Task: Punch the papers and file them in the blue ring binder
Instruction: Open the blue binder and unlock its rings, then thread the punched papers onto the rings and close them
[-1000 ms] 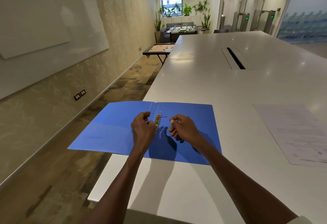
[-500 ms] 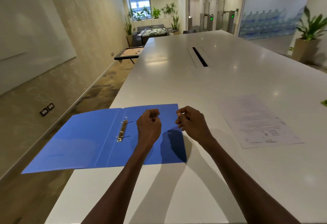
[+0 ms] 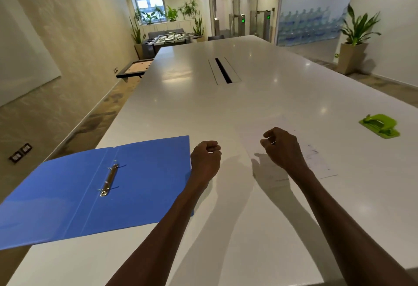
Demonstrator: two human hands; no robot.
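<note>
The blue ring binder (image 3: 144, 184) lies open and flat at the table's left edge, its left cover hanging over the edge. Its metal ring mechanism (image 3: 109, 180) runs along the spine. White printed papers (image 3: 316, 157) lie flat on the table to the right. A green hole punch (image 3: 380, 125) sits further right. My left hand (image 3: 205, 159) is curled into a fist just right of the binder, holding nothing. My right hand (image 3: 282, 148) hovers over the papers' left part with its fingers loosely curled, holding nothing.
The long white table (image 3: 226, 109) stretches ahead, with a black cable slot (image 3: 223, 70) in its middle. Its left edge drops to the floor beside the binder. A potted plant (image 3: 355, 44) stands at the far right wall.
Both hands have left the binder's rings and moved right, the right one now over the papers. The view has swung right, bringing the hole punch into sight.
</note>
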